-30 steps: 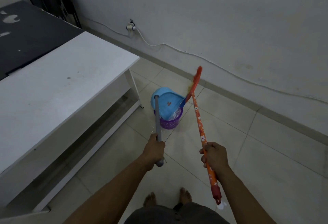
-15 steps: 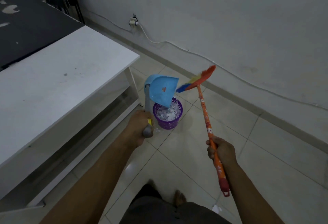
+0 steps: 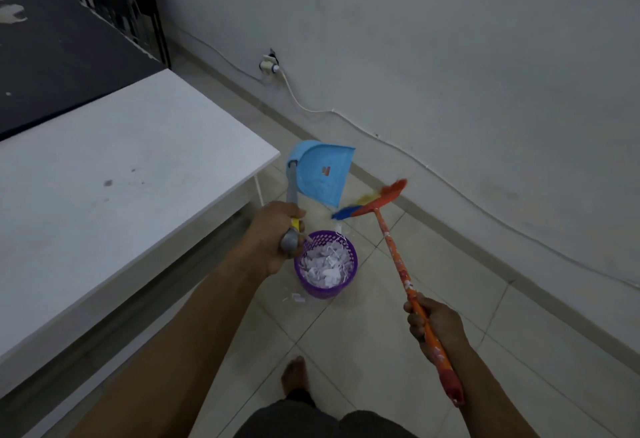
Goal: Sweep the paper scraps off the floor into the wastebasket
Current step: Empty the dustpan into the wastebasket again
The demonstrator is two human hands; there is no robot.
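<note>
Nearly done: the paper scraps (image 3: 325, 267) sit heaped inside the purple wastebasket (image 3: 320, 290), which stands on the tiled floor (image 3: 381, 333) just right of the white tabletop (image 3: 121, 177). A few stray bits (image 3: 298, 298) lie on the tiles beside the basket's near-left side, and one small white piece shows at its far rim; whether it rests on the floor or hangs on the mesh cannot be told.

Just beyond the basket, the blue dustpan (image 3: 320, 174) is held tipped up, its inside facing the camera and apparently empty. The left hand (image 3: 273, 233) grips the end of its grey handle, fingers wrapped tight around it. To the right, the broom (image 3: 398, 257) is raised clear of the floor, its bright head blurred. The right hand (image 3: 433, 319) holds the orange shaft low down, fingers curled around it.

Judging by this, the main load is in; what remains is gathering the spilled bits. A cable (image 3: 450, 181) trails along the far wall (image 3: 450, 56).
</note>
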